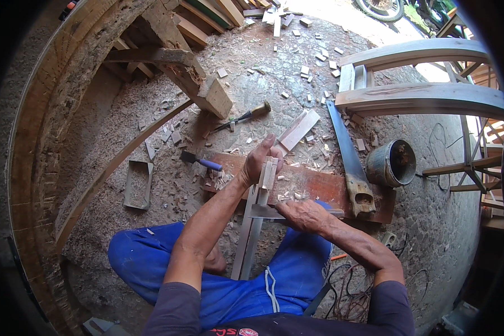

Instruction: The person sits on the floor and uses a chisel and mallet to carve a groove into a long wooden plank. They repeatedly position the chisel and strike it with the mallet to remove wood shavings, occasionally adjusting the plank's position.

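Note:
My left hand (259, 159) grips a pale notched wooden piece (267, 176) standing over the reddish plank (308, 178); a longer pale strip (246, 238) runs from there down between my legs. My right hand (305, 215) is closed on a flat metal tool (263, 211) laid across that strip, its exact kind unclear. A short pale block (298, 130) lies just beyond my left hand. A chisel with a purple handle (207, 163) rests at the plank's left end, and a handsaw (345, 162) lies along the right side.
A metal bucket (389, 162) sits right of the saw. Curved wooden frames (420, 98) stand at upper right. A wooden-handled chisel (257, 110), offcuts and shavings cover the floor. A metal tray (138, 185) and large timber structure (50, 140) are at left. Cables (353, 285) lie at lower right.

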Available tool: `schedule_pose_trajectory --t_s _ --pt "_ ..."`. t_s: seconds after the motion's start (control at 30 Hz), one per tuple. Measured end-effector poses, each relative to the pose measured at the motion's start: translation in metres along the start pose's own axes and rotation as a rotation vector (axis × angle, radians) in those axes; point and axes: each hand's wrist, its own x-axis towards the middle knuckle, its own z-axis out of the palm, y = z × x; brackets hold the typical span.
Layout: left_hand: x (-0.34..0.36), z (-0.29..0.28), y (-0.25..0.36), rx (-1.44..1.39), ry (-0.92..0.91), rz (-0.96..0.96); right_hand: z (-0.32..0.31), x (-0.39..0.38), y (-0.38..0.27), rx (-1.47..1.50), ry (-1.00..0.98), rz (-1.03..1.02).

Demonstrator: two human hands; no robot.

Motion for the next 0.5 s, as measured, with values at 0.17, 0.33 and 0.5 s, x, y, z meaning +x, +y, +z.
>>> schedule_pose_trajectory --t_s 0.17,0.33,0.5 --pt "-0.009 -0.004 0.005 0.024 0.061 0.097 -0.031 -0.006 -0.027 0.055 0.159 -0.164" --pt "0.006 0.01 0.022 0.09 0.084 0.126 0.014 0.016 0.036 -0.101 0.006 0.052" --pt "-0.003 0.016 0.02 0.069 0.059 0.082 -0.03 -0.008 -0.025 0.035 -0.048 -0.001"
